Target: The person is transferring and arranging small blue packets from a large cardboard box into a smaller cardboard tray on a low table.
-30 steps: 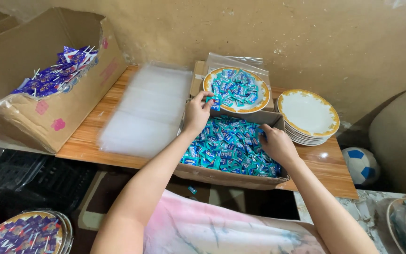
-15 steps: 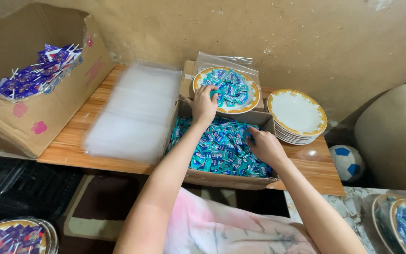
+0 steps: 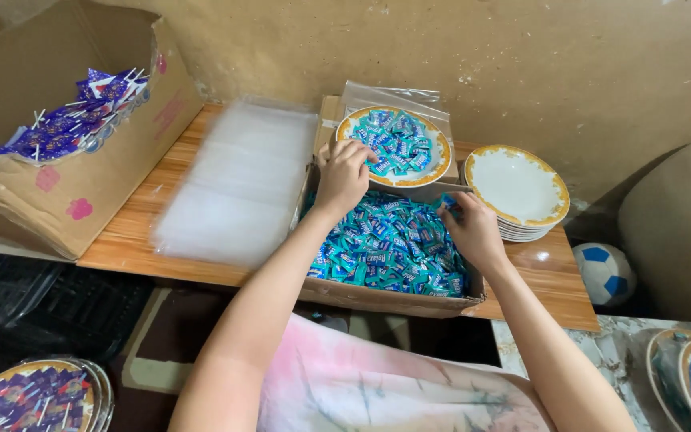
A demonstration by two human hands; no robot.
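Seen from above, a person's left hand (image 3: 344,174) reaches to the near rim of a yellow-rimmed plate (image 3: 443,158) heaped with small teal sweet packets (image 3: 397,144). The right hand (image 3: 473,232) pinches one teal packet over an open cardboard box (image 3: 377,298) full of the same packets. Just right of the box stands a stack of empty white plates (image 3: 517,188). To the left, a pile of clear plastic bags (image 3: 237,184) lies on the wooden table (image 3: 549,280), beside a large carton (image 3: 81,184) of purple-wrapped lollipops (image 3: 73,120).

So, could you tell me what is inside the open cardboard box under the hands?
The cardboard box holds a heap of small teal sweet packets. Its bottom is covered by them, and both hands hide some.
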